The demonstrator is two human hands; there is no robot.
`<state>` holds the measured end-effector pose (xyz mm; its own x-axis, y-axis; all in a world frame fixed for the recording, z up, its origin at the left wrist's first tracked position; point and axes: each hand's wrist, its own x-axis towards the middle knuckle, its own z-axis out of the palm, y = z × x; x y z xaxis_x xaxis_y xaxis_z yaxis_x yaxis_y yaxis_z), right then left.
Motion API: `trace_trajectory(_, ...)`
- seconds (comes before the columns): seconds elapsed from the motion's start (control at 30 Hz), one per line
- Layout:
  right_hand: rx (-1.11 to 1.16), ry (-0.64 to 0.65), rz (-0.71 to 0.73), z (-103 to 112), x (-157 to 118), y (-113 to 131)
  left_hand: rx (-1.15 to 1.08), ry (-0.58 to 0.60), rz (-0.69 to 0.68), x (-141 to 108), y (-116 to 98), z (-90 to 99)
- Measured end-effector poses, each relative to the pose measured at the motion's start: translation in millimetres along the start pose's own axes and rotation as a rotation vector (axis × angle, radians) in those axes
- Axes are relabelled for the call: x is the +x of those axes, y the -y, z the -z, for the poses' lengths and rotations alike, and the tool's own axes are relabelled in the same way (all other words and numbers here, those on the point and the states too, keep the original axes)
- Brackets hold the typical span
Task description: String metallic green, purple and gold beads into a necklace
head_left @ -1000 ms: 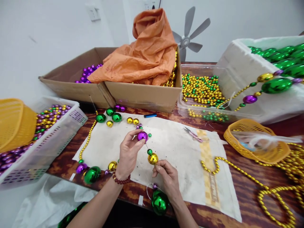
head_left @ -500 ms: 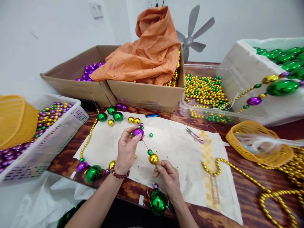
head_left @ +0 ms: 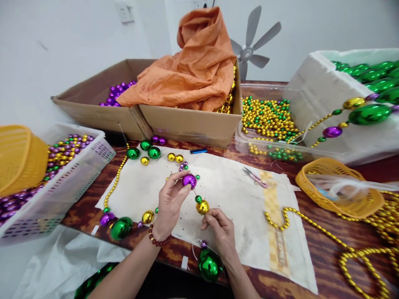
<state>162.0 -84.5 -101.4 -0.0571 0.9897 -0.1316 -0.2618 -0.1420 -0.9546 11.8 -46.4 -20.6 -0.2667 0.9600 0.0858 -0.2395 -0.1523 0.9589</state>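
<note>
beads [head_left: 179, 158] on cloth [head_left: 249, 224], crate [head_left: 75, 176] to the left, box [head_left: 193, 128] behind

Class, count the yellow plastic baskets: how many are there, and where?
2: one yellow basket at the far left, over beads in the white crate; a second yellow basket at the right, beside gold bead strands. More may be hidden.

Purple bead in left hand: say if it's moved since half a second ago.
Yes, the purple bead moved rightward and slightly down against the blue pen.
</note>
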Motion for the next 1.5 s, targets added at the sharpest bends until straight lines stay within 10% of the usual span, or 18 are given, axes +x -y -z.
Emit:
trace_trajectory(0.17, -0.058, 0.048, -0.013, 4.2, 1.0, -2.4, 0.143, -0.034, -0.085, 16.6, -5.7, 11.1)
trace_trajectory(0.33, -0.111, 0.039, -0.005, 3.4, 4.1, -3.2, 0.523, -0.197, -0.257, 96.7, -7.8, 55.7)
trace_trajectory(0.53, -0.097, 0.033, 0.008, 3.9, 5.9, -2.8, 1.562, 0.127, -0.251, 168.0, 6.9, 83.4)
trace_trajectory(0.7, -0.117, 0.035, 0.011, 5.7, 5.9, -5.6, 1.803, 0.172, -0.178, 192.0, 7.5, 82.2)
trace_trajectory(0.97, -0.119, 0.053, 0.017, 5.2, 7.3, -2.3, 1.876, 0.235, -0.115, 244.8, 8.8, 93.4)
trace_trajectory(1.23, -0.129, 0.056, 0.025, 6.5, 6.9, -3.7, 1.815, 0.223, -0.150, 245.0, 6.1, 91.9)
trace_trajectory(1.5, -0.075, 0.051, 0.004, 5.5, 7.3, -3.6, 0.694, 0.214, -0.113, 168.7, -16.6, 63.7)
